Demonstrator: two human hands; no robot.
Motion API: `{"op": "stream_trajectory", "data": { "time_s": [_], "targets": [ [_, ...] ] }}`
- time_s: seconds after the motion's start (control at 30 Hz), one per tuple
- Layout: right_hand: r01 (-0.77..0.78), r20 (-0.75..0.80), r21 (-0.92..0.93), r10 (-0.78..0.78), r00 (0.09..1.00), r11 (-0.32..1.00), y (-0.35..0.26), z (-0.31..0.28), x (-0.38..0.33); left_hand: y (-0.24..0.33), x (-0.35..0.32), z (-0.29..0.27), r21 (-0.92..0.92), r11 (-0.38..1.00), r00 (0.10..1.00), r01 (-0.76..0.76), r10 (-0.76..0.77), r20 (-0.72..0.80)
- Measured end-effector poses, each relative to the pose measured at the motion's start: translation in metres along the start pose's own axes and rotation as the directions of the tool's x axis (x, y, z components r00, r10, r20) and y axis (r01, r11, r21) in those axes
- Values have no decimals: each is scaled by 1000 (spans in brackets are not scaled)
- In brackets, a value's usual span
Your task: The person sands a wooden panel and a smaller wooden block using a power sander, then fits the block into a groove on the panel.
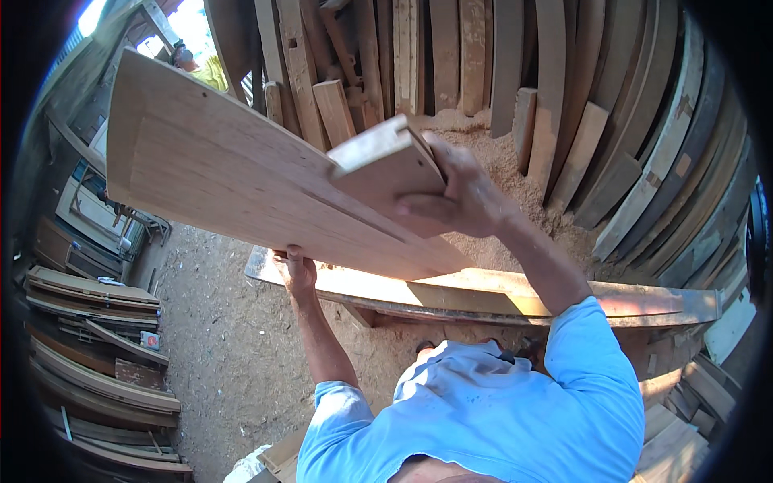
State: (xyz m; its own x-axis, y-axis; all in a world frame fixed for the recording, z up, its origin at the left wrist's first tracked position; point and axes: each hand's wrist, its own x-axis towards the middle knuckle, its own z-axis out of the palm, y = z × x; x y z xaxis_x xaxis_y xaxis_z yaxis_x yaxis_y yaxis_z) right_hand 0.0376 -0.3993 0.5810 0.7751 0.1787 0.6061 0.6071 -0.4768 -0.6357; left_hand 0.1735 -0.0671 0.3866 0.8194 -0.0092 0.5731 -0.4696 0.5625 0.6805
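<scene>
A large wooden panel [217, 161] slants across the upper left, its right end down by a long wooden bench [483, 299]. I cannot tell whether it rests on the bench. My left hand [296, 270] is closed on the panel's near edge, with the thumb on its face. In my right hand [467, 189] is a short wooden block [378, 173] with a notched end, gripped between thumb and fingers. The block overlaps the panel's face near its far edge; whether they touch is unclear. A narrow slot or groove [354, 213] runs along the panel beside the block.
Many upright planks [547, 88] lean along the far side, with sawdust [479, 137] at their feet. Stacked boards [105, 378] lie at the left. A person in yellow [211, 72] stands at the far left. Loose wood pieces [676, 443] lie at lower right.
</scene>
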Motion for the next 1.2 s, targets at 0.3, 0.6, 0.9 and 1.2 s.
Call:
{"op": "stream_trajectory", "data": {
  "time_s": [0.3, 0.6, 0.9, 1.2],
  "targets": [
    [-337, 149, 35, 328, 933, 941, 127, 41, -130, 24, -13, -18, -42, 999, 992, -26, 21, -126],
    [-478, 247, -94, 486, 839, 873, 152, 31, -148, 12, -20, -31, 3, 994, 991, -112, 112, -71],
    [-603, 93, -149, 619, 780, 783, 215, 57, -220, 18, -48, -98, -167, 986, 991, -25, 2, -132],
    [-646, 141, 203, 631, 763, 736, 232, 67, -194, -31, -117, -103, -286, 958, 953, -15, -73, -293]
  ]
}}
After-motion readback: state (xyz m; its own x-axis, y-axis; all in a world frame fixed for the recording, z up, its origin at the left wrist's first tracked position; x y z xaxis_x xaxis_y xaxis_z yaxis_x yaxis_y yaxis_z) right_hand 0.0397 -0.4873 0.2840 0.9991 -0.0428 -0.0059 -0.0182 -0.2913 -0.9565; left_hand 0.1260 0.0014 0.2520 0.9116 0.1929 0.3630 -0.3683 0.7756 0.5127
